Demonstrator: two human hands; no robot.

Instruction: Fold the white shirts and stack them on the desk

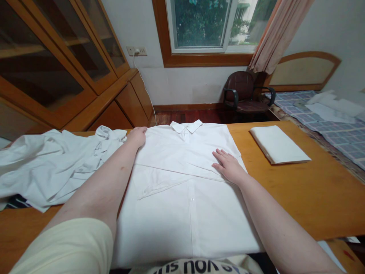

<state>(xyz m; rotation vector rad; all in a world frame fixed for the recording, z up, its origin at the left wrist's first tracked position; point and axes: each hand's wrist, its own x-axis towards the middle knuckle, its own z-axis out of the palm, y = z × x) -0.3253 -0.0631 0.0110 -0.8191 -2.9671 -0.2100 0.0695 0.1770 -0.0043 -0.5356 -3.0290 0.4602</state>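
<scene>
A white collared shirt (182,182) lies flat on the wooden table (299,186), collar away from me, with its sleeves folded across its middle. My left hand (137,136) rests at the shirt's far left shoulder, fingers curled down on the fabric edge. My right hand (228,164) lies flat on the right side of the shirt, fingers stretched out and pressing the folded sleeve.
A heap of crumpled pale shirts (51,163) covers the table's left. A folded white garment (278,144) sits at the right. Beyond are a wooden cabinet (71,64), a dark chair (245,93), a window and a bed (327,121).
</scene>
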